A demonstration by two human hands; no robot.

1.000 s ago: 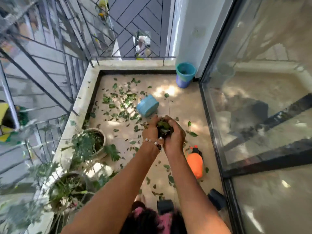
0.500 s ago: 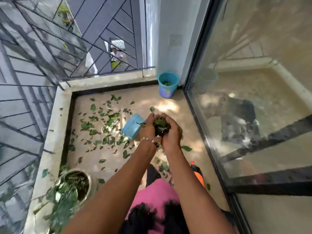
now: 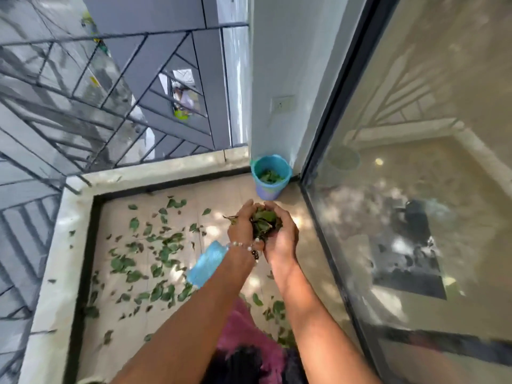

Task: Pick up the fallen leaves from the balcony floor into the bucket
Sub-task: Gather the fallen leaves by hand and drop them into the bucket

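1. The left hand (image 3: 243, 227) and right hand (image 3: 279, 236) are cupped together, fingers curled round a handful of leaves (image 3: 264, 221) pressed between the palms; the bundle is held in the air, short of the bucket (image 3: 273, 187) and just on the near side of it.
2. A stem juts out past the left hand's fingers on the side away from the bucket. That piece looks the likeliest to slip free if the cup loosens on the way over.
3. The bucket's mouth looks little wider than the two hands together, so leaves let go too early or off-centre would probably spill beside it, against the glass door (image 3: 415, 189).
4. The bucket stands upright in the corner and already holds some green leaves.
5. Many scattered leaves (image 3: 155, 253) lie on the balcony floor (image 3: 116, 217), well away from the bucket towards the railing (image 3: 110, 92) side, small, green and curled.
6. A blue object (image 3: 206, 263) lies among them, partly hidden by the left forearm.
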